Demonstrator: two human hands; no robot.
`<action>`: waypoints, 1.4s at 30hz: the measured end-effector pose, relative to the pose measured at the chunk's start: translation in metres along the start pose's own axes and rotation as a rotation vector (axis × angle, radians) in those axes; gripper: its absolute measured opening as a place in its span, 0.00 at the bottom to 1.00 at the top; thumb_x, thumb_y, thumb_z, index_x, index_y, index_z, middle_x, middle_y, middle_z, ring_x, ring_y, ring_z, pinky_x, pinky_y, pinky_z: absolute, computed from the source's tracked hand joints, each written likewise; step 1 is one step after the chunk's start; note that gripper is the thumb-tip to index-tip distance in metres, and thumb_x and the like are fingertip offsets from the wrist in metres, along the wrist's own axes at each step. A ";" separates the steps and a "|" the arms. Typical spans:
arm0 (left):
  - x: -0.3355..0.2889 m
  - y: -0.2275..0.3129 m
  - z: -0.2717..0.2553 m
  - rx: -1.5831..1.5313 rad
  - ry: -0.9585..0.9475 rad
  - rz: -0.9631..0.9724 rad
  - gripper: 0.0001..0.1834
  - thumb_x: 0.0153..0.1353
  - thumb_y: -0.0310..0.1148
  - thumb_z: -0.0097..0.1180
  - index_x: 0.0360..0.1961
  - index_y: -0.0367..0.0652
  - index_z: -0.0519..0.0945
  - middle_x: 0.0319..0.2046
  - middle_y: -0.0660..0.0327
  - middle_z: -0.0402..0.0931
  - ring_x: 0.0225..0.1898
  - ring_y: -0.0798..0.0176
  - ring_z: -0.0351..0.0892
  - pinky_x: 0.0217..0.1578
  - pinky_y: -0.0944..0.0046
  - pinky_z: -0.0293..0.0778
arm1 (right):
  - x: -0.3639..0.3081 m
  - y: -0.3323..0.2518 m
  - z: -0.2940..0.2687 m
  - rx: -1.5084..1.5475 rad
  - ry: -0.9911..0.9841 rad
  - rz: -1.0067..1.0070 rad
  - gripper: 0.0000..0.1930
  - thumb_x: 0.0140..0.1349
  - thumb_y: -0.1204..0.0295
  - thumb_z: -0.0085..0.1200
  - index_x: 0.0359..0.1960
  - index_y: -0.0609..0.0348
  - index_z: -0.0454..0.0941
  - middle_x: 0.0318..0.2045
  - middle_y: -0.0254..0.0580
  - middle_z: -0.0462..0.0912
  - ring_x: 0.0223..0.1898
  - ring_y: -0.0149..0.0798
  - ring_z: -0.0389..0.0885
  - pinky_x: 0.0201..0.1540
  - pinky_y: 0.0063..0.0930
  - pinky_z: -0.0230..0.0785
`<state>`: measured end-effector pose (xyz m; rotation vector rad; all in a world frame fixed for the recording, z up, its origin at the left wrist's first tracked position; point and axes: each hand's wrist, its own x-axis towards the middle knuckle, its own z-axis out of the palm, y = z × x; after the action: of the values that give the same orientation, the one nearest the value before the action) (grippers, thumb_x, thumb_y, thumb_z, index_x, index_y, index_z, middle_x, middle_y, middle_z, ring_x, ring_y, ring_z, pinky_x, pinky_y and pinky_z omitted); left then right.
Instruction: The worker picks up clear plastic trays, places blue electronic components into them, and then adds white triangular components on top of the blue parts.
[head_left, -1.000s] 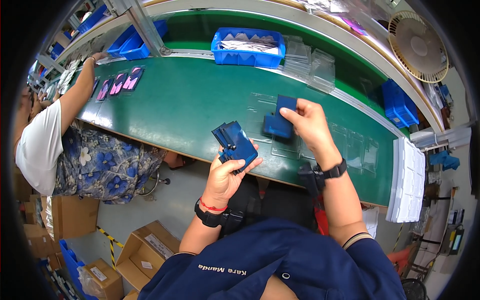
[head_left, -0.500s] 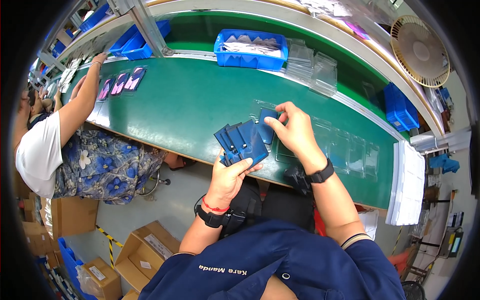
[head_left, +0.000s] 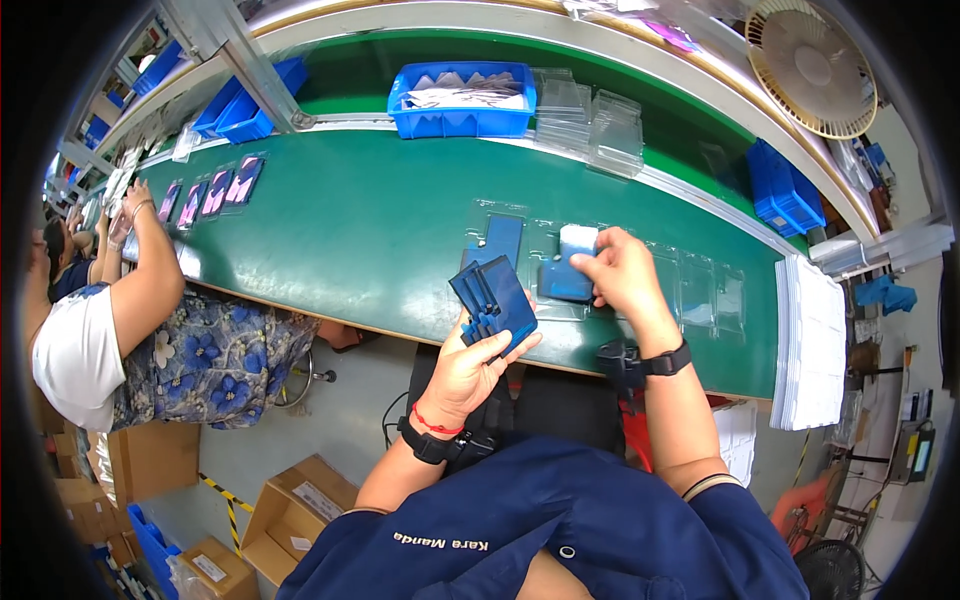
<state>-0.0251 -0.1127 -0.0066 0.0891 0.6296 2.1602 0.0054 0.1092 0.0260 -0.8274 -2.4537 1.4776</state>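
Observation:
My left hand [head_left: 458, 375] grips a fanned stack of thin, glossy dark-blue panels [head_left: 505, 300], thumb on top, near the bench's front edge. To its right, my right hand [head_left: 630, 278] pinches a single dark-blue panel [head_left: 566, 278] by its right side; bright light reflects off the panel's far end. That panel is over a clear plastic tray [head_left: 548, 238] on the green bench. Another blue panel [head_left: 505, 238] lies in a clear tray just beyond the stack, partly covered by it. Whether the pinched panel touches its tray, I cannot tell.
More clear trays [head_left: 712, 295] extend rightward along the bench [head_left: 340, 220]. At the back stand a blue bin [head_left: 462, 122] of white pieces and stacked clear trays [head_left: 612, 135]. White sheets [head_left: 812, 345] are piled at the right end. A co-worker [head_left: 75, 335] works at left beside packed panels [head_left: 243, 180].
My right hand has moved right, from the left tray to one beside it, and now holds a panel there. A panel stays in the left tray. The whole view has shifted slightly.

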 end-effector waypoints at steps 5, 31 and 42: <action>0.003 -0.008 -0.007 0.085 0.003 0.040 0.27 0.60 0.17 0.46 0.60 0.42 0.59 0.56 0.54 0.66 0.58 0.56 0.68 0.58 0.50 0.68 | -0.008 -0.002 0.014 -0.419 0.101 -0.192 0.24 0.43 0.68 0.68 0.39 0.64 0.70 0.19 0.48 0.78 0.26 0.48 0.80 0.30 0.37 0.71; 0.018 -0.028 0.015 0.094 -0.097 -0.087 0.25 0.62 0.16 0.43 0.60 0.40 0.58 0.56 0.55 0.65 0.58 0.56 0.67 0.60 0.47 0.64 | -0.017 0.032 -0.037 -0.330 0.206 -0.073 0.15 0.43 0.68 0.68 0.23 0.64 0.73 0.15 0.44 0.76 0.20 0.42 0.77 0.26 0.33 0.68; 0.027 -0.033 0.025 0.273 -0.105 -0.125 0.25 0.60 0.18 0.48 0.58 0.41 0.60 0.52 0.57 0.68 0.51 0.57 0.74 0.47 0.55 0.78 | -0.056 0.034 -0.014 0.344 -0.123 -0.119 0.12 0.56 0.70 0.60 0.39 0.64 0.76 0.27 0.35 0.79 0.23 0.22 0.72 0.27 0.20 0.66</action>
<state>-0.0106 -0.0655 -0.0048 0.2997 0.8437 1.9265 0.0706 0.1025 0.0115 -0.5281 -2.1879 1.8787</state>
